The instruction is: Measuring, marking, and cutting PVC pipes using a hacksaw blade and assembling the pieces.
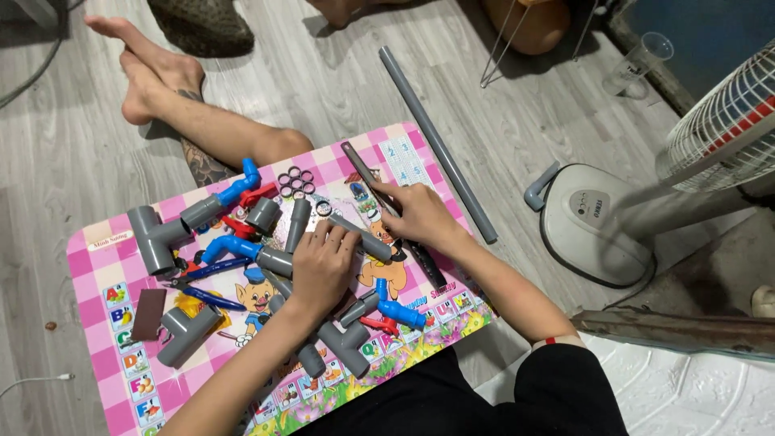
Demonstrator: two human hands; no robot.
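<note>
Grey wood-look flooring (81, 153) surrounds a low pink checkered children's table (97, 323) printed with letters and cartoon animals, and the person sits at its near edge. Their left hand (323, 270) lies palm down with the fingers curled over a short grey pipe piece (367, 240), pinning it to the tabletop. Their right hand (420, 214) is closed around the handle of a dark saw-like blade (367, 178), which lies across the far end of that pipe piece and slants up and away over the table.

Around the hands lie grey pipe fittings: a large tee (153, 234) at the left, another tee (187, 333) nearer the front edge, and blue elbow joints (242, 184) joined to grey sleeves. A blue valve with a red handle (391, 316) lies just right of the left wrist. Small dark rings (295, 182) are clustered near the far edge.

Off the table, a long grey pipe (436, 141) lies on the floor, and a standing fan (597, 218) is at the right. Another person's bare feet (153, 73) rest beyond the table
</note>
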